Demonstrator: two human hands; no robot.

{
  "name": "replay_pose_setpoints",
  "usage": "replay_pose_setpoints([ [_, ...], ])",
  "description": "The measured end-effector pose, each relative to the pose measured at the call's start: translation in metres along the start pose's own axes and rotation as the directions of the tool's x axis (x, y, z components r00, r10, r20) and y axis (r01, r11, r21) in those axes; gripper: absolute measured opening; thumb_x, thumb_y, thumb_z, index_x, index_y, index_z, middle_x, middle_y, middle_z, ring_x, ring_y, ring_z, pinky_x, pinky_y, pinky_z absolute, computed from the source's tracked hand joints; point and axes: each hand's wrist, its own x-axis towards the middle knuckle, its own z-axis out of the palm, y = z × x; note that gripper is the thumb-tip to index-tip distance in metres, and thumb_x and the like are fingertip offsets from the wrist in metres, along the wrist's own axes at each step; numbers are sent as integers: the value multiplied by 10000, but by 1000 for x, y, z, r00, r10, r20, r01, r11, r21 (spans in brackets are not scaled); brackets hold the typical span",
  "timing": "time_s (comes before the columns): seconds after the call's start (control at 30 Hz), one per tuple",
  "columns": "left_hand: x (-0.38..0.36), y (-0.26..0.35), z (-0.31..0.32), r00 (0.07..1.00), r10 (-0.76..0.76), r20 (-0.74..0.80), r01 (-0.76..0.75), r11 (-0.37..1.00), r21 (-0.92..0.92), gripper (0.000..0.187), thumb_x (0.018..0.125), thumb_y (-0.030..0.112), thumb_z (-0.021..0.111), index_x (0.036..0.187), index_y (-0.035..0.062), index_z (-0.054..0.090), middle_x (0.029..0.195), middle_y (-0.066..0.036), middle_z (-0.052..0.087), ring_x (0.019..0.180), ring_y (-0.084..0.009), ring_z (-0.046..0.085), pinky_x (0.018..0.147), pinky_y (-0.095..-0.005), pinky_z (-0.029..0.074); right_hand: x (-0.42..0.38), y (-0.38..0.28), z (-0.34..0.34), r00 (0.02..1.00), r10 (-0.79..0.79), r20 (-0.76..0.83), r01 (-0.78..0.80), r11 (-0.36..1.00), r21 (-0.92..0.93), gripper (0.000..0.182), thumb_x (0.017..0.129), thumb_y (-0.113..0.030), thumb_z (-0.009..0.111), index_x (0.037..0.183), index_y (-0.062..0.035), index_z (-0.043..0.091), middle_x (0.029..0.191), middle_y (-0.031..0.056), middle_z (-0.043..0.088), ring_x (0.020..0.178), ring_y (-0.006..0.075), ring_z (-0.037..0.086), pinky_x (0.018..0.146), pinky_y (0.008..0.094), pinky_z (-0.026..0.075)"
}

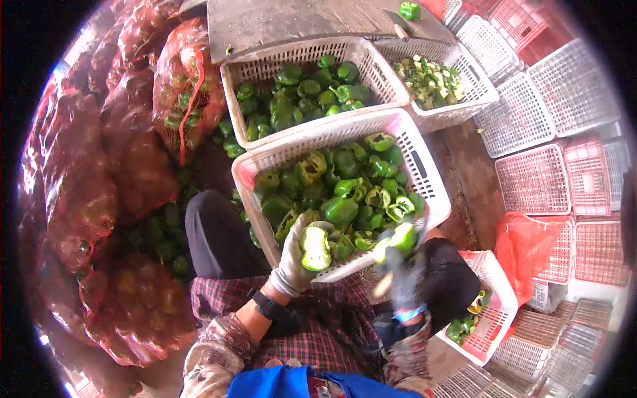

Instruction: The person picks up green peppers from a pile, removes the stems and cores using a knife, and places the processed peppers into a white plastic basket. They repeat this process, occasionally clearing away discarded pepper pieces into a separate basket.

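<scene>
In the head view my left hand, in a pale work glove, grips a halved green bell pepper with its pale cut face turned up. Blurred by motion, my right hand wears a dark glove. A cut green bell pepper piece is at its fingers, and a tan wooden handle sticks out of the grip; its blade cannot be made out. Both hands are at the near edge of a white plastic crate holding cut and whole-looking green peppers.
Behind stands another crate of green peppers, beside a smaller crate of chopped bits. A wooden board carries a knife and one pepper. Red mesh sacks pile up left; stacked crates line the right.
</scene>
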Motion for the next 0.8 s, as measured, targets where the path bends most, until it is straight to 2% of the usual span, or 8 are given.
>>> replay_pose_setpoints([
  [0.1, 1, -2, 11, 984, 177, -30, -167, 963, 211, 435, 981, 444, 436, 1027, 42, 598, 934, -68, 633, 852, -180, 622, 788, -325, 513, 65, -38, -25, 922, -379, -78, 235, 709, -664, 482, 838, -126, 686, 1269, -57, 481, 1034, 80, 625, 803, 156, 609, 666, 278, 510],
  [0.17, 2, -2, 6, 964, 264, -27, -230, 882, 412, 367, 1010, 370, 409, 1011, 54, 595, 966, -17, 591, 889, -101, 554, 810, -259, 454, 64, -37, -16, 903, -425, 62, 324, 581, -747, 476, 821, -137, 710, 1235, -21, 505, 1040, 98, 624, 864, 218, 613, 783, 327, 505],
  [0.2, 15, -10, -9, 915, 401, -37, -330, 800, 501, 391, 1003, 381, 412, 1064, 41, 596, 941, -37, 613, 844, -136, 590, 773, -281, 489, 54, -25, -6, 966, -252, 56, 243, 815, -526, 486, 799, -143, 727, 1218, -14, 517, 1076, 117, 612, 875, 242, 612, 803, 341, 495],
  [0.3, 8, -9, 9, 855, 517, 42, -396, 599, 696, 316, 1001, 293, 428, 1061, 21, 577, 961, -45, 576, 881, -150, 546, 821, -285, 445, 6, 11, 49, 903, -229, 363, 416, 676, -609, 567, 797, -74, 701, 1312, -30, 469, 1148, 120, 602, 969, 220, 613, 859, 321, 484],
  [0.5, -13, 1, 25, 820, 519, 243, -348, 113, 931, 232, 967, 190, 479, 1064, -2, 566, 1031, -162, 546, 937, -300, 552, 856, -333, 440, 0, 41, 55, 919, -48, 391, 221, 884, -412, 616, 803, -116, 713, 1338, -35, 418, 1198, 188, 575, 1074, 270, 589, 893, 377, 475],
  [0.63, -16, -20, 18, 837, 545, 38, -201, 242, 949, 266, 942, 220, 531, 1110, 15, 554, 1039, -177, 556, 969, -308, 559, 855, -340, 446, -11, 48, 57, 885, -278, 375, 459, 658, -596, 667, 804, -147, 723, 1367, -32, 384, 1201, 218, 566, 1094, 347, 581, 884, 388, 479],
  [0.73, -23, -18, 25, 945, 272, -184, -55, 683, 728, 236, 905, 168, 577, 1081, 11, 567, 1022, -138, 561, 957, -228, 551, 855, -315, 439, -18, 62, 61, 983, -125, 133, 179, 789, -588, 680, 808, -173, 728, 1371, -20, 378, 1204, 214, 566, 1106, 330, 576, 905, 380, 472],
  [0.8, -18, -26, 15, 914, 393, -103, -188, 634, 751, 217, 897, 152, 588, 1059, 8, 576, 1013, -117, 558, 952, -196, 540, 853, -305, 435, -21, 67, 66, 954, -255, 157, 299, 797, -525, 707, 818, -194, 724, 1386, 1, 352, 1226, 210, 556, 1125, 299, 569, 942, 368, 456],
])
